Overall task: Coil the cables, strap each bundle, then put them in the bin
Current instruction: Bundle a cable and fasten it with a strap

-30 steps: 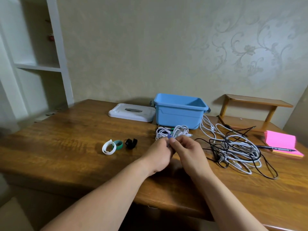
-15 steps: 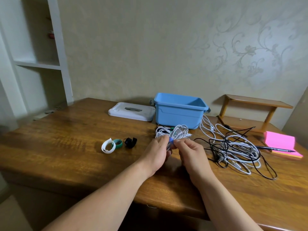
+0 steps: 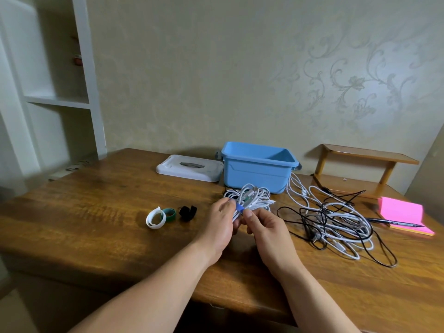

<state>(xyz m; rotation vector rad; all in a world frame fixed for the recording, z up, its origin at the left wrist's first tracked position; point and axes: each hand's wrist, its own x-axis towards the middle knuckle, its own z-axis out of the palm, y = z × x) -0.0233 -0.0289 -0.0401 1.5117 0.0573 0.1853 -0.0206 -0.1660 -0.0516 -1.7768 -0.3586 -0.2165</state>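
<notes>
Pinching a blue strap (image 3: 239,208) around the coiled white cable bundle (image 3: 249,198), the left hand (image 3: 219,227) and right hand (image 3: 266,228) meet; the open blue plastic bin (image 3: 258,170) sits just beyond them; loose tangled cables (image 3: 336,222) lie right of the right hand.

One coiled bundle (image 3: 254,198) carries one blue strap (image 3: 239,208). At its nine o'clock lie three loose ones: white strap (image 3: 155,217), green strap (image 3: 169,214), black strap (image 3: 188,212). At twelve, one bin (image 3: 258,174) and one lid (image 3: 189,168); at three, one cable tangle (image 3: 336,219) — strands too knotted to count — one pink pad (image 3: 403,213) and one pen (image 3: 394,222).

We see a glossy varnished wood table (image 3: 84,227), with a smooth matt plastic bin (image 3: 254,171) at twelve o'clock
</notes>
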